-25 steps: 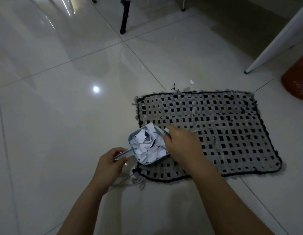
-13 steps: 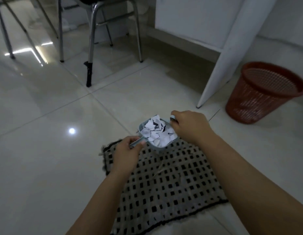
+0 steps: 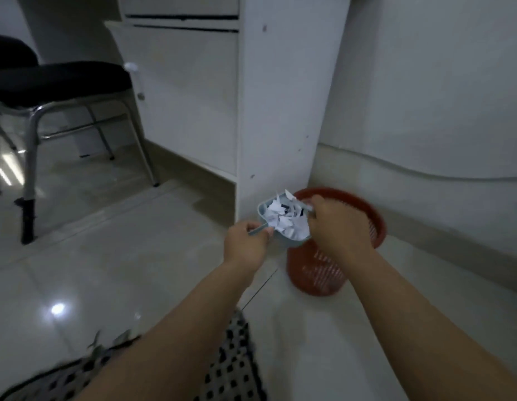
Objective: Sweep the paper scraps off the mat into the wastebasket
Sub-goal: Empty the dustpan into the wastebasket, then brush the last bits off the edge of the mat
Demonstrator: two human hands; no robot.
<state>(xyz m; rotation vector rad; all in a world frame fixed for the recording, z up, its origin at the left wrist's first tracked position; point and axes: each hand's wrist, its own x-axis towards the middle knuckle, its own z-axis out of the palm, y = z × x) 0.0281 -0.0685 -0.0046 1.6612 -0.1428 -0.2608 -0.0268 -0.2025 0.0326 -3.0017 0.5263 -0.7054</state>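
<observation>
Floor (image 3: 106, 270): glossy pale tiles with thin dark grout lines; one small bright spot of reflected light (image 3: 58, 309) at lower left, fainter streaks at far left.
Cabinet (image 3: 211, 96): white, boxy, standing on the floor at centre; dark horizontal gaps near its top, a recessed plinth along its base, a small round knob (image 3: 140, 96) on its left face.
Chair (image 3: 57, 91): black padded seat on a tubular metal frame, left of the cabinet, legs with dark feet.
Wall (image 3: 439, 82): plain white, right side, with a pale skirting band (image 3: 425, 198) along its foot.
Lighting: dim, greyish.
</observation>
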